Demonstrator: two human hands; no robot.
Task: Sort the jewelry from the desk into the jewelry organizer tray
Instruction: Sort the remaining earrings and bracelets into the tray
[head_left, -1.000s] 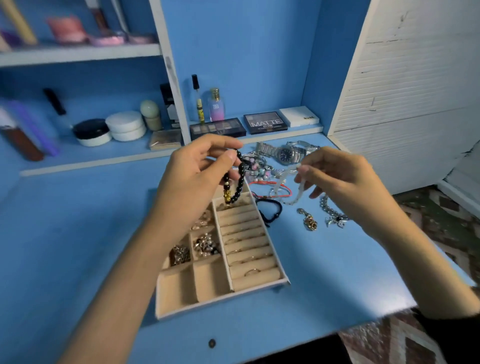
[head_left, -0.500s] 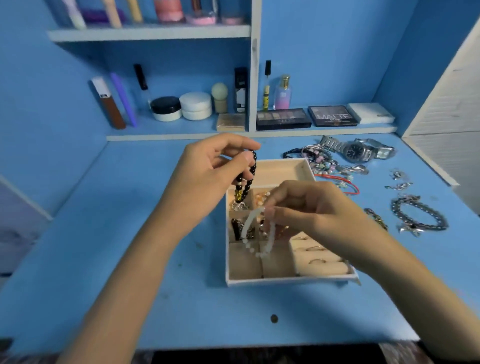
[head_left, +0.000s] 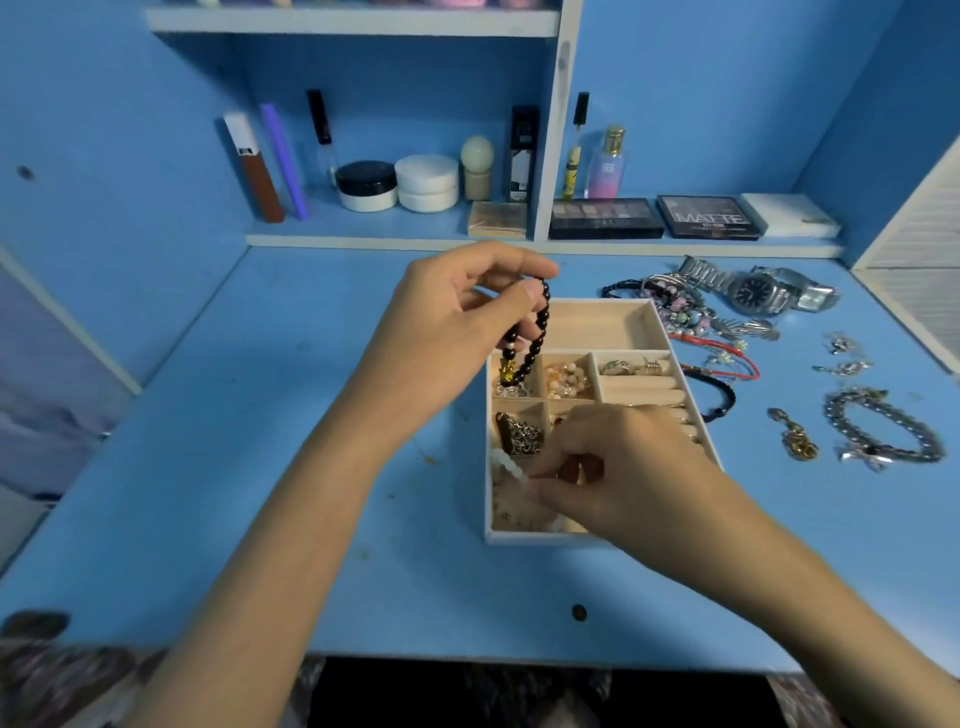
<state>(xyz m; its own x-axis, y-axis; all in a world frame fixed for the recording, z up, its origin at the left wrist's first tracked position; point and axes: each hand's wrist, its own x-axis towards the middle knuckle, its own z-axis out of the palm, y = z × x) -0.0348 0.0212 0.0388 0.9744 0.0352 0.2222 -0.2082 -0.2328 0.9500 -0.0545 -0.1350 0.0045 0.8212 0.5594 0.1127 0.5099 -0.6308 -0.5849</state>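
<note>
1. Your left hand (head_left: 452, 338) pinches the black bead bracelet (head_left: 540, 327) between thumb and fingers, dangling it over the tray's (head_left: 597, 304) far-left side; hold it clear of the filled cells.
2. Your right hand (head_left: 628, 467) pinches the white bead bracelet (head_left: 506, 465) inside the tray's near-left cell; coil it flat, then release.
3. A chain bracelet (head_left: 860, 453) waits on the worktop (head_left: 260, 467), right of the tray.

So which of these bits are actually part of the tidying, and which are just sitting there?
Part of the job: jewelry organizer tray, black bead bracelet in the left hand, white bead bracelet in the right hand, wristwatch, chain bracelet.
Just lying about: MATTE palette, perfume bottle, white jar.
</note>
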